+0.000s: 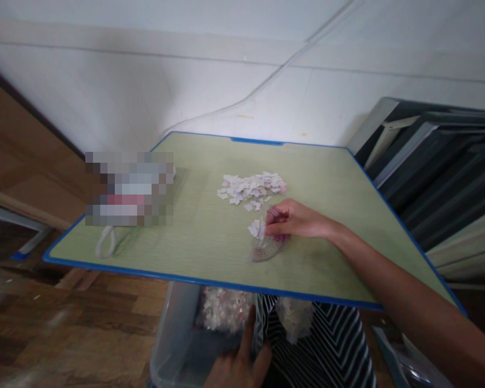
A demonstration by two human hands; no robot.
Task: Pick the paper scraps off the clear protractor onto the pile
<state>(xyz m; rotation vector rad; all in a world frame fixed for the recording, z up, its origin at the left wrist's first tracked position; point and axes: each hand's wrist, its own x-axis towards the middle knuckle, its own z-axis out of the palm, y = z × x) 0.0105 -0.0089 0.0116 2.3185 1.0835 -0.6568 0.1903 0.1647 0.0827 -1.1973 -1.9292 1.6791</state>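
Observation:
My right hand (293,218) is over the table, its fingers closed on a clear plastic protractor (262,253) with an arc edge and reddish markings. A small bunch of paper scraps (257,229) sits against the protractor and fingertips. Just beyond lies a larger heap of white paper scraps (250,186), a few tinged pink. Below the table's near edge, my left hand (238,369) has its index finger stretched out and thumb apart, at the side of a translucent plastic bin (165,328). Inside the bin is a shiny clear bag of small pieces (224,310).
The pale green table (186,237) has a blue rim. A blurred-out object (131,188) with a white loop stands at its left. Another pile of scraps (295,318) rests on my striped lap (335,345). Dark folded panels (440,156) lean at the right; a cable crosses the wall.

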